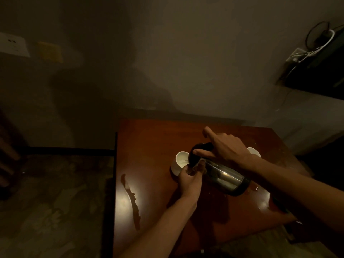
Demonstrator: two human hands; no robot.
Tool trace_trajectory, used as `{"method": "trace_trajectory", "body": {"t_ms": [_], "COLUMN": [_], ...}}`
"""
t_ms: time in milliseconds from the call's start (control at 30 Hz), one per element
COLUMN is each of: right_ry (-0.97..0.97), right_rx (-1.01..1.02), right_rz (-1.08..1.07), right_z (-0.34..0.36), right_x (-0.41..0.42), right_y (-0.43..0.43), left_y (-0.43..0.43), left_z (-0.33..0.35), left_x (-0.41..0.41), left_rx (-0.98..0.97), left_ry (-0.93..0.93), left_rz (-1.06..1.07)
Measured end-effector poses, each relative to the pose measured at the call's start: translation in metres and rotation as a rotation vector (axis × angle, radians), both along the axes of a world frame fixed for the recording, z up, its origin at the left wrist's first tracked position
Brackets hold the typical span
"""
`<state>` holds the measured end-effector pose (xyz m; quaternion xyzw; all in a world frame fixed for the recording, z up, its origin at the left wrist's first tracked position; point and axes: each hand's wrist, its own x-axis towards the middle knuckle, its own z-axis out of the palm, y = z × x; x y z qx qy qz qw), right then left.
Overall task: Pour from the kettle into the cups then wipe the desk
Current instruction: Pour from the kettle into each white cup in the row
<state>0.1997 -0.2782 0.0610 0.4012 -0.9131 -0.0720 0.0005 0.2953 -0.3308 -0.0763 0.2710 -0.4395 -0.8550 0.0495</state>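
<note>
Our right hand [225, 148] grips the tilted kettle [226, 175] by its top, forefinger straight; our left hand [189, 180] clasps the white cup [181, 158].

Shiny metal kettle [226, 176], glossy white cup [179, 162], polished wooden desk [149, 146].

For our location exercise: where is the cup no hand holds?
Head view: the second cup stands on the desk, right of centre, partly hidden behind the right hand gripping the kettle.
</note>
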Motion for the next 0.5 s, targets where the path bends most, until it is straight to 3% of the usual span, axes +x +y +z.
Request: {"method": "trace_trajectory", "body": {"t_ms": [500], "right_ry": [0.05], "right_rx": [0.085], "right_rz": [0.02], "right_z": [-0.0064], "right_x": [-0.0042], "right_y": [-0.0016], "left_y": [0.0109], "left_z": [-0.0031], "left_x": [-0.0027], "left_rx": [0.033], "left_ry": [-0.028], "left_rz": [0.065]}}
